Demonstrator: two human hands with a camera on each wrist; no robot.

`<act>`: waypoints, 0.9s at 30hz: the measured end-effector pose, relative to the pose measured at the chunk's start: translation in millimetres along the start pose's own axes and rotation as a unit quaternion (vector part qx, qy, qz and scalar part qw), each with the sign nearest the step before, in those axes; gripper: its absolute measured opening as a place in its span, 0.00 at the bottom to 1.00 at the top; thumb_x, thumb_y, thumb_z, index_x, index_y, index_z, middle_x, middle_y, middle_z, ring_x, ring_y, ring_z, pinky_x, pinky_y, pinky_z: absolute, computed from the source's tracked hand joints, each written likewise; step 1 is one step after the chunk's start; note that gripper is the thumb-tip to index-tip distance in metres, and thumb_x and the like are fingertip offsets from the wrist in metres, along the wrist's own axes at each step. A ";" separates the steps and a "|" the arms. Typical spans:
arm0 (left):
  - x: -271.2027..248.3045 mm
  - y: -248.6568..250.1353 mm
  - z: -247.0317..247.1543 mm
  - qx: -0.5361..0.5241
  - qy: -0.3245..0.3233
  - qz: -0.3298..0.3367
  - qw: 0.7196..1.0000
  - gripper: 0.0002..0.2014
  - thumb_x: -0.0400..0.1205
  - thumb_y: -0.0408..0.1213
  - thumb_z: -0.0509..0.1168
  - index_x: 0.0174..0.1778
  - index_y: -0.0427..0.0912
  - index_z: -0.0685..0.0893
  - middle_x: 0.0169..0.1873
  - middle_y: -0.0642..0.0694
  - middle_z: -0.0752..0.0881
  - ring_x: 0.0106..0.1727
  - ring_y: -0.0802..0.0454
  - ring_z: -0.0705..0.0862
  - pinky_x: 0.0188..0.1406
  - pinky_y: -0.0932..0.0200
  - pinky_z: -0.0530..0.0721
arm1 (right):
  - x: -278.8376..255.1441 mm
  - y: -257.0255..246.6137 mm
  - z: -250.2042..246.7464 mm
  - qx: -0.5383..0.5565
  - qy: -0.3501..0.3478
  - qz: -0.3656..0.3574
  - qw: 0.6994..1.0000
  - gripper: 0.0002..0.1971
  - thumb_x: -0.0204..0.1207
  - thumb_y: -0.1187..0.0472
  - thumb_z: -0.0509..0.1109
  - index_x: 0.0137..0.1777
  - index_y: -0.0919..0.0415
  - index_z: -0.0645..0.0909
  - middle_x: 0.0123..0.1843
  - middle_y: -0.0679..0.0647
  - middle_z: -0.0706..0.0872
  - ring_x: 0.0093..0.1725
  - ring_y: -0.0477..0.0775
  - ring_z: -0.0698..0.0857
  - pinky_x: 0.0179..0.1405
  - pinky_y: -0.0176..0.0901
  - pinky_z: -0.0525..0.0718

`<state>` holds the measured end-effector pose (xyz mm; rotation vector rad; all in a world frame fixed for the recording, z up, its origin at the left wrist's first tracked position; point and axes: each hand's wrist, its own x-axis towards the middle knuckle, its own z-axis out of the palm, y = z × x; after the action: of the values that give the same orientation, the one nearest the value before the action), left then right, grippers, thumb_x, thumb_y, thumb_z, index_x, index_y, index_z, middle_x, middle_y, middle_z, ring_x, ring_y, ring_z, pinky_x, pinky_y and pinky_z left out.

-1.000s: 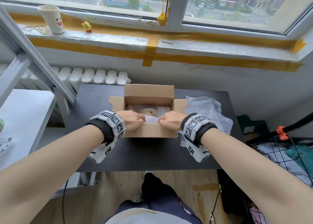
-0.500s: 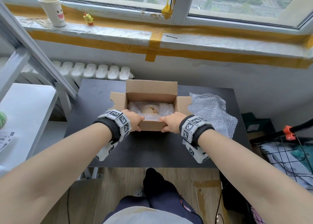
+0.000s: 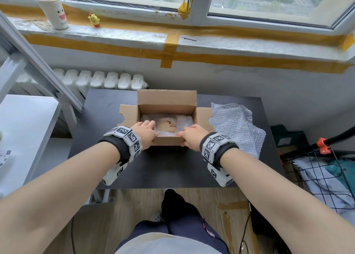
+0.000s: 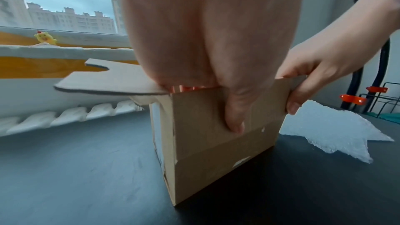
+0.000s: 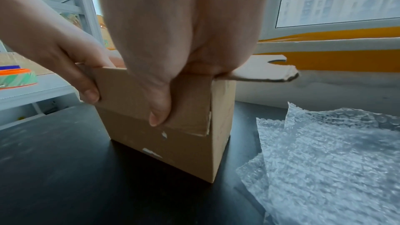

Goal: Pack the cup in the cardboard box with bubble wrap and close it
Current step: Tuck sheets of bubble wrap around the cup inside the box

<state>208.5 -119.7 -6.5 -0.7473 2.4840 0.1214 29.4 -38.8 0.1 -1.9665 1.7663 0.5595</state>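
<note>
Left hand and right hand pinching cardboard box's near flap, loose bubble wrap sheet beside on desk, paper cup on windowsill

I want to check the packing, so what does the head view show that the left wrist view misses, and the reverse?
Only the head view looks into the cardboard box and shows the wrapped cup. Only the left wrist view shows the left hand thumb pressing the folded-down near flap. Both show the right hand on that flap and the spare bubble wrap.
</note>
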 end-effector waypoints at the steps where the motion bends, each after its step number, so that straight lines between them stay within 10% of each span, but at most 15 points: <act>1: -0.6 -0.3 -1.3 0.002 0.002 0.001 1.000 0.18 0.84 0.46 0.59 0.69 0.44 0.75 0.66 0.42 0.71 0.69 0.43 0.71 0.71 0.50 0.70 | -0.4 -0.2 -0.7 -0.005 0.004 0.003 1.000 0.20 0.82 0.53 0.63 0.73 0.53 0.72 0.67 0.59 0.79 0.70 0.62 0.75 0.74 0.48 0.66; 15: -35.0 -7.5 -29.3 -0.144 0.063 -0.049 0.986 0.17 0.85 0.45 0.57 0.69 0.46 0.72 0.65 0.43 0.80 0.64 0.41 0.80 0.62 0.46 0.79 | -33.2 -6.3 -12.8 0.070 0.099 0.032 0.992 0.27 0.77 0.49 0.68 0.75 0.56 0.69 0.69 0.57 0.77 0.67 0.61 0.78 0.66 0.51 0.75; 27: -26.3 72.7 -74.9 -0.152 0.248 -0.005 0.957 0.14 0.85 0.42 0.53 0.58 0.42 0.80 0.56 0.41 0.83 0.58 0.39 0.81 0.51 0.50 0.79 | -102.6 25.1 -4.7 0.174 0.233 0.126 0.948 0.24 0.83 0.57 0.60 0.79 0.54 0.64 0.78 0.53 0.71 0.73 0.59 0.75 0.65 0.55 0.79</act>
<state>152.8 -63.1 66.2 -1.0202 2.9764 0.3590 -6.2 40.2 60.7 -1.7245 2.2347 -0.1657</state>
